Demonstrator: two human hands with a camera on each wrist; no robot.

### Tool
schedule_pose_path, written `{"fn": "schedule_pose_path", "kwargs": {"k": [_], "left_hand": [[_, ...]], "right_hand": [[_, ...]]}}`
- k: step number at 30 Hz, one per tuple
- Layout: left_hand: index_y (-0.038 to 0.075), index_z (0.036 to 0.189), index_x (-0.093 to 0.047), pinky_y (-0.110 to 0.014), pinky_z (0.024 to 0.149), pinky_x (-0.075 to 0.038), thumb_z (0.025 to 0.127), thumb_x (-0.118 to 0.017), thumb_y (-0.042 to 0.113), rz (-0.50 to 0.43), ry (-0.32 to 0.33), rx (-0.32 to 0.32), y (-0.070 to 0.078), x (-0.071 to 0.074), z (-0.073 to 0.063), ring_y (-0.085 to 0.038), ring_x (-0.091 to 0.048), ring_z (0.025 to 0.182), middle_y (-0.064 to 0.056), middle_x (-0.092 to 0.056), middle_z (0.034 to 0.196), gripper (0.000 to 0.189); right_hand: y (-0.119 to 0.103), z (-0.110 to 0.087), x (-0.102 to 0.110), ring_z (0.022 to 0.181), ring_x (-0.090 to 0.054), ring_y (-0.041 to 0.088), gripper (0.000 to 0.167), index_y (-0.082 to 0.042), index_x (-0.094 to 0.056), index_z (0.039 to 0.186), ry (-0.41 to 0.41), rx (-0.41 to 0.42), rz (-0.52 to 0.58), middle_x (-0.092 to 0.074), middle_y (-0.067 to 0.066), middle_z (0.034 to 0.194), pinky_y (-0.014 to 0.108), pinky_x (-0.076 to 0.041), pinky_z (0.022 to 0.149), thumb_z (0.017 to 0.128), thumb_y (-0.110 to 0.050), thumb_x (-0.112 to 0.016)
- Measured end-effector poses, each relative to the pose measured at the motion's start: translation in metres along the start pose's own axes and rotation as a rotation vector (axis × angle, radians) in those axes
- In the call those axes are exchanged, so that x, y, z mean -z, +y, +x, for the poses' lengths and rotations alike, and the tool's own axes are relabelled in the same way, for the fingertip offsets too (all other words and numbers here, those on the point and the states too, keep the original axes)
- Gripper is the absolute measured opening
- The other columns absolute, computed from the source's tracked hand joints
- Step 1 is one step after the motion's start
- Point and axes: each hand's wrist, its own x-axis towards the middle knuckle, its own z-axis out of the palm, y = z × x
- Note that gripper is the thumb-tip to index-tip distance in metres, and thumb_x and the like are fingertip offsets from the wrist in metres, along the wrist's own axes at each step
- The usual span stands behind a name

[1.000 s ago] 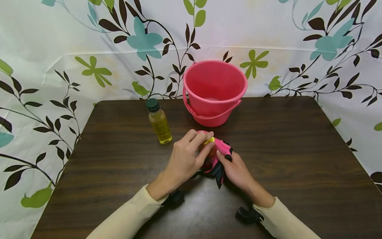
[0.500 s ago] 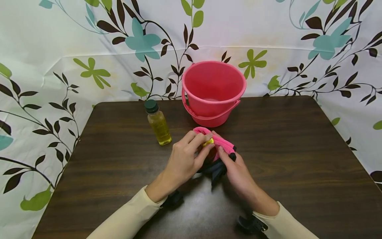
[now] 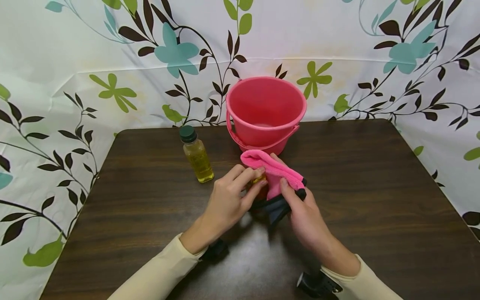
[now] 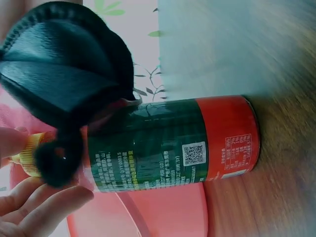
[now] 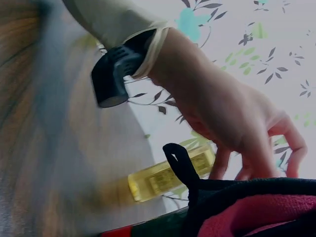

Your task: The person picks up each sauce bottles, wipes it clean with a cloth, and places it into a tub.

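My left hand (image 3: 225,198) pinches the ribbed yellow cap (image 4: 30,154) of a can-shaped bottle (image 4: 148,148) between fingers and thumb. The bottle has a green and red label and stands upright on the table; in the head view the left hand hides most of it. My right hand (image 3: 308,218) grips a pink-lined, black-backed cloth mitt or holder (image 3: 275,171), thumb on the near side, just right of the cap. A black hanging loop (image 4: 59,158) on this piece crosses in front of the cap in the left wrist view.
A pink bucket (image 3: 264,133) with its handle down stands behind the hands. To their left is a clear bottle of yellow oil (image 3: 198,160) with a dark green cap. The dark wooden table (image 3: 150,208) meets a leaf-patterned curtain (image 3: 142,96) at its back edge.
My right hand has shifted right with the pink-lined piece, which now sits higher and shows more pink. The left hand has stayed at the yellow cap. The head view has drifted slightly.
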Motion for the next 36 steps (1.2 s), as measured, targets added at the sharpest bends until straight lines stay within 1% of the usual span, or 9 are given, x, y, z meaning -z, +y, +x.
{"fn": "schedule_pose_path", "kwargs": {"k": [3, 7, 11, 13, 15, 20, 25, 33, 36], "left_hand": [[0.006, 0.109, -0.076, -0.026, 0.068, -0.062, 0.087, -0.086, 0.010, 0.005, -0.004, -0.001, -0.001, 0.001, 0.001, -0.015, -0.067, 0.074, -0.007, -0.066, 0.092, 0.025], [0.008, 0.103, -0.074, -0.025, 0.067, -0.061, 0.087, -0.086, 0.011, 0.010, -0.007, -0.005, -0.002, 0.001, 0.001, -0.014, -0.066, 0.074, -0.006, -0.066, 0.091, 0.020], [0.009, 0.104, -0.075, -0.021, 0.062, -0.054, 0.087, -0.087, 0.014, 0.029, -0.001, -0.005, -0.001, 0.002, 0.002, -0.012, -0.059, 0.070, -0.005, -0.066, 0.088, 0.021], [0.010, 0.104, -0.075, -0.020, 0.059, -0.049, 0.087, -0.087, 0.015, 0.038, 0.003, -0.004, -0.002, 0.002, 0.002, -0.011, -0.056, 0.069, -0.004, -0.065, 0.087, 0.021], [0.010, 0.103, -0.075, -0.020, 0.059, -0.047, 0.088, -0.086, 0.015, 0.037, 0.001, 0.001, -0.002, 0.002, 0.002, -0.010, -0.054, 0.069, -0.004, -0.065, 0.086, 0.019], [0.009, 0.100, -0.071, -0.024, 0.061, -0.053, 0.091, -0.079, 0.011, -0.025, -0.020, 0.014, -0.002, 0.003, 0.000, -0.014, -0.058, 0.071, -0.007, -0.062, 0.087, 0.012], [0.007, 0.106, -0.071, -0.031, 0.063, -0.058, 0.090, -0.072, 0.006, -0.079, -0.041, 0.024, -0.003, 0.003, -0.001, -0.017, -0.061, 0.072, -0.009, -0.059, 0.090, 0.016], [0.009, 0.108, -0.072, -0.021, 0.064, -0.055, 0.090, -0.072, 0.007, -0.049, -0.021, 0.021, -0.003, 0.001, -0.002, -0.015, -0.062, 0.072, -0.007, -0.060, 0.091, 0.018], [0.010, 0.110, -0.073, -0.020, 0.064, -0.054, 0.090, -0.072, 0.008, -0.036, -0.018, 0.027, -0.002, 0.002, -0.002, -0.015, -0.062, 0.071, -0.007, -0.060, 0.091, 0.020]], "right_hand": [[-0.008, -0.002, 0.000, 0.163, -0.026, 0.012, 0.055, -0.017, -0.029, 0.168, 0.004, 0.006, 0.040, -0.031, -0.010, 0.174, 0.016, -0.036, 0.122, 0.116, -0.032, -0.038], [-0.017, -0.005, 0.003, 0.162, -0.028, 0.017, 0.054, -0.021, -0.030, 0.168, 0.039, 0.032, 0.035, -0.032, -0.009, 0.174, 0.017, -0.038, 0.121, 0.116, -0.031, -0.038], [-0.019, -0.004, 0.008, 0.159, -0.030, 0.019, 0.053, -0.026, -0.031, 0.168, 0.065, 0.032, -0.008, -0.032, -0.009, 0.173, 0.019, -0.042, 0.118, 0.115, -0.032, -0.038], [-0.018, -0.004, 0.011, 0.160, -0.029, 0.020, 0.054, -0.026, -0.030, 0.168, 0.059, 0.023, -0.013, -0.031, -0.008, 0.174, 0.019, -0.042, 0.118, 0.116, -0.032, -0.037], [-0.016, -0.003, 0.013, 0.159, -0.030, 0.021, 0.054, -0.026, -0.029, 0.168, 0.054, 0.013, -0.017, -0.030, -0.007, 0.174, 0.019, -0.044, 0.117, 0.116, -0.033, -0.037], [-0.009, -0.001, 0.017, 0.157, -0.031, 0.023, 0.054, -0.027, -0.028, 0.168, 0.033, -0.002, -0.020, -0.029, -0.006, 0.174, 0.021, -0.046, 0.116, 0.116, -0.034, -0.035], [-0.006, 0.000, 0.016, 0.157, -0.031, 0.024, 0.054, -0.028, -0.027, 0.169, 0.012, -0.018, -0.023, -0.028, -0.006, 0.175, 0.021, -0.046, 0.116, 0.116, -0.034, -0.034], [-0.009, 0.000, 0.013, 0.154, -0.033, 0.024, 0.054, -0.028, -0.029, 0.168, -0.002, -0.065, 0.030, -0.031, -0.006, 0.173, 0.021, -0.046, 0.116, 0.116, -0.038, -0.032], [-0.010, 0.001, 0.011, 0.155, -0.032, 0.024, 0.053, -0.028, -0.030, 0.168, -0.013, -0.057, 0.028, -0.031, -0.005, 0.173, 0.022, -0.046, 0.116, 0.116, -0.037, -0.033]]}}
